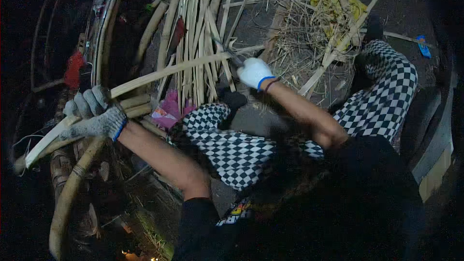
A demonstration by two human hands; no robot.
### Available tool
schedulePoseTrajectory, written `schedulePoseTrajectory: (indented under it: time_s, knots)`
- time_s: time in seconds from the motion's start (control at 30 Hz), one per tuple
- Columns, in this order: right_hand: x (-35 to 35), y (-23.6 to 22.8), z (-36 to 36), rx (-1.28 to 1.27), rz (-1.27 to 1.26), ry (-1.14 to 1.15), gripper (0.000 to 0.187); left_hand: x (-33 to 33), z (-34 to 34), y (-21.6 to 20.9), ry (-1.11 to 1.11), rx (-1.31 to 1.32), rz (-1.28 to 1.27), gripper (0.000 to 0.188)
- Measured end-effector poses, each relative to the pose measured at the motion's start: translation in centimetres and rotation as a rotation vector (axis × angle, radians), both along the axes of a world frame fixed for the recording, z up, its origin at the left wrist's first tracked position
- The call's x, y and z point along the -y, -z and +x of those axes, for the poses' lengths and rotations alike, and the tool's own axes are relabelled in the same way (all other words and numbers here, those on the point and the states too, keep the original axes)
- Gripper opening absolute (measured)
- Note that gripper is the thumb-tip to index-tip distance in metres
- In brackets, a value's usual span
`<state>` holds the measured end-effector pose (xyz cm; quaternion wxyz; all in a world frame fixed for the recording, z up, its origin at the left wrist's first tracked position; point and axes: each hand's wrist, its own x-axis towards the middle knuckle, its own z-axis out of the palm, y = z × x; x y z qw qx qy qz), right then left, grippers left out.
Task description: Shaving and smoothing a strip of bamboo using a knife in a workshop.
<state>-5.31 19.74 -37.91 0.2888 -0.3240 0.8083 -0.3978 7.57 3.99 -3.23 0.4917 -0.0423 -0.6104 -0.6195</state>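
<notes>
My left hand (94,112), in a grey knit glove with a blue cuff, is closed round a long pale bamboo strip (169,71). One end of the strip sticks out past the hand at the left; the other slants up to the right. There my right hand (254,73), in a white glove, grips what looks like a knife (235,59). Its metal blade meets the strip's far end, and a thin curl of bamboo stands beside it. The knife's handle is hidden in my fist. Behind the held strip lies a bundle of split bamboo strips (198,24).
A heap of shavings (304,38) with yellow plastic (328,0) lies at the far right. My checkered trouser legs (237,157) frame the work. Bamboo poles (79,179) and a red cloth (74,70) are on the left. Small flames (133,256) show at the bottom edge.
</notes>
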Motion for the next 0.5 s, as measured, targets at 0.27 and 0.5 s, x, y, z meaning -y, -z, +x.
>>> schedulePoseTrajectory:
  time_s: [0.27, 0.5]
  knots:
    - [1.0, -6.6, 1.3, -0.094, -0.281, -0.139, 0.038, 1.3, 0.2, -1.3, 0.084, -0.004, 0.079, 0.061]
    - [0.2, 1.6, -1.6, -0.001, 0.008, -0.017, 0.04, 1.2, -0.8, -0.5, 0.159, 0.006, 0.083, 0.061]
